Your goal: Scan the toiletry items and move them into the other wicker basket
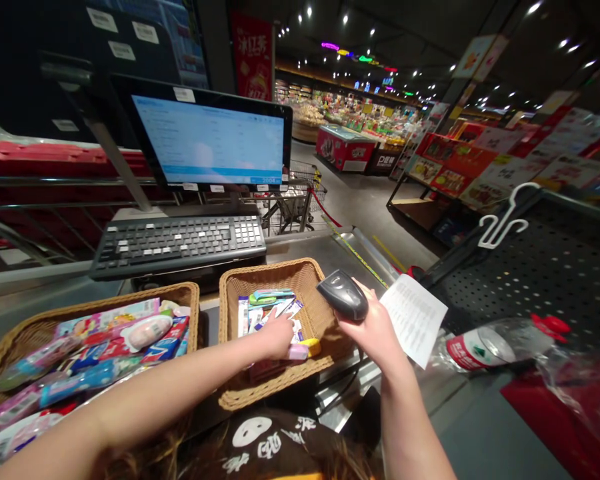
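My right hand (pixel 373 320) is closed around a dark grey handheld barcode scanner (pixel 344 295), held above the right rim of a brown woven basket (pixel 313 267). My left hand (pixel 279 335) reaches into that basket, fingers stretched out over small white and blue packets (pixel 243 317); no item shows clearly in its grasp, and its fingertips blend with the packets. Green and blue plastic pieces (pixel 273 295) lie at the back of the pile. Close to the left hand's underside are a pink item (pixel 298 352) and a yellow one (pixel 313 345).
Another woven basket (pixel 193 300) on the left holds several packaged goods. Behind stand a keyboard (pixel 180 243) and a monitor (pixel 215 143). To the right are a printed paper sheet (pixel 414 317), a clear bottle with a red cap (pixel 500 343) and a white hanger (pixel 503 223) on a black perforated panel.
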`<state>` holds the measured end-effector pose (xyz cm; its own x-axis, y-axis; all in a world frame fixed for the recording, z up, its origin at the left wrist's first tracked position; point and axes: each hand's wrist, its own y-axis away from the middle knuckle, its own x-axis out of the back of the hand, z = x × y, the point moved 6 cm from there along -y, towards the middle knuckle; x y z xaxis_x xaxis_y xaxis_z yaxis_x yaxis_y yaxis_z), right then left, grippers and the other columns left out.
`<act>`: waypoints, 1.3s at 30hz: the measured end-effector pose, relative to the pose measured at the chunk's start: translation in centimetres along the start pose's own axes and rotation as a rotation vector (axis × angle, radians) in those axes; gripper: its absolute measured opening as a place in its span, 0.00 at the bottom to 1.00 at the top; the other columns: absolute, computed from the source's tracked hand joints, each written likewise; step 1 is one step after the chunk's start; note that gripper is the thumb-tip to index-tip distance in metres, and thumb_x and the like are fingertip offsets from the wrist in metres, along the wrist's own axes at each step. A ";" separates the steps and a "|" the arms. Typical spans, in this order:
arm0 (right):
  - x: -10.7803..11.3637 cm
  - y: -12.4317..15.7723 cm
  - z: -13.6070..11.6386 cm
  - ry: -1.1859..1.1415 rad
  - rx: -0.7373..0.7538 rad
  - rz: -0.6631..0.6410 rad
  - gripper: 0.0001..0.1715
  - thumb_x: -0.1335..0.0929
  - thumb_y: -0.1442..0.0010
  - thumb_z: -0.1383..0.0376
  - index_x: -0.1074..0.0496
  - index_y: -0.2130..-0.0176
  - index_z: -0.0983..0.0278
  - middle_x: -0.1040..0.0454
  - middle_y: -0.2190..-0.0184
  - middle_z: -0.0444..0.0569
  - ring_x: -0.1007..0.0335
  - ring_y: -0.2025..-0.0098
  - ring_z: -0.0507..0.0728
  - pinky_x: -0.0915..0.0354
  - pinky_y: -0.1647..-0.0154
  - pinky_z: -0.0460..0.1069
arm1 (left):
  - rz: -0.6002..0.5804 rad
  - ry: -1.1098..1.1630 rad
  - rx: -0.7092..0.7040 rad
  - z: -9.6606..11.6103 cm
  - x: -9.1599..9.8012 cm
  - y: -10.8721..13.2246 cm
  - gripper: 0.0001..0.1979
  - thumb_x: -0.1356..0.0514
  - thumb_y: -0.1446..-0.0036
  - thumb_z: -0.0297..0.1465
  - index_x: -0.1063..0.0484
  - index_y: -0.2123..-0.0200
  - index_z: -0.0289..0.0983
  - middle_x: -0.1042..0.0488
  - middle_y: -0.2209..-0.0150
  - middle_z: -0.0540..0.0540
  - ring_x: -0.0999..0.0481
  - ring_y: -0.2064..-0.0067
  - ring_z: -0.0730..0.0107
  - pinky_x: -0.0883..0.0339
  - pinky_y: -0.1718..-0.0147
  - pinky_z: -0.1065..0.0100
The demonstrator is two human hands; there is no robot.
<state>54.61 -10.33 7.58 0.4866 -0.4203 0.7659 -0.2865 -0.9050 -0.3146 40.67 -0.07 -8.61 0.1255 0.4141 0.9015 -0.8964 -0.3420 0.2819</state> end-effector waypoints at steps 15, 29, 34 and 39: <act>2.5 -3.8 -9.3 0.050 0.274 0.214 0.23 0.32 0.47 0.62 0.28 0.51 0.60 0.25 0.48 0.55 0.39 0.36 0.72 0.49 0.35 0.73 | 0.846 0.313 0.082 -6.5 18.5 15.1 0.17 0.45 0.40 0.45 0.24 0.62 0.39 0.37 0.35 0.43 0.50 0.30 0.50 0.52 0.34 0.47; -4.8 -3.3 -21.2 0.030 0.478 0.041 0.31 0.32 0.49 0.68 0.31 0.45 0.58 0.29 0.43 0.55 0.49 0.32 0.76 0.59 0.37 0.81 | 1.120 0.174 0.312 -11.2 19.6 25.6 0.17 0.45 0.39 0.44 0.23 0.64 0.39 0.41 0.33 0.41 0.54 0.29 0.46 0.53 0.36 0.38; -6.3 -2.9 -22.9 0.008 0.458 0.011 0.30 0.32 0.51 0.69 0.29 0.47 0.57 0.28 0.44 0.53 0.49 0.32 0.76 0.61 0.37 0.81 | 1.117 0.190 0.365 -12.9 18.8 27.4 0.16 0.46 0.39 0.43 0.24 0.64 0.39 0.39 0.34 0.41 0.53 0.29 0.45 0.52 0.37 0.38; -7.6 -2.6 -24.0 -0.016 0.440 -0.058 0.31 0.33 0.53 0.70 0.28 0.48 0.57 0.28 0.45 0.52 0.49 0.32 0.73 0.63 0.34 0.78 | 1.102 0.208 0.396 -13.8 18.3 28.6 0.15 0.45 0.40 0.43 0.23 0.64 0.40 0.39 0.33 0.43 0.53 0.29 0.48 0.54 0.36 0.39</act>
<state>31.83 -3.25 16.05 0.5052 -0.3658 0.7816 0.1189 -0.8676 -0.4829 11.43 9.33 11.39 -0.7347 -0.1501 0.6616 -0.2797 -0.8214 -0.4970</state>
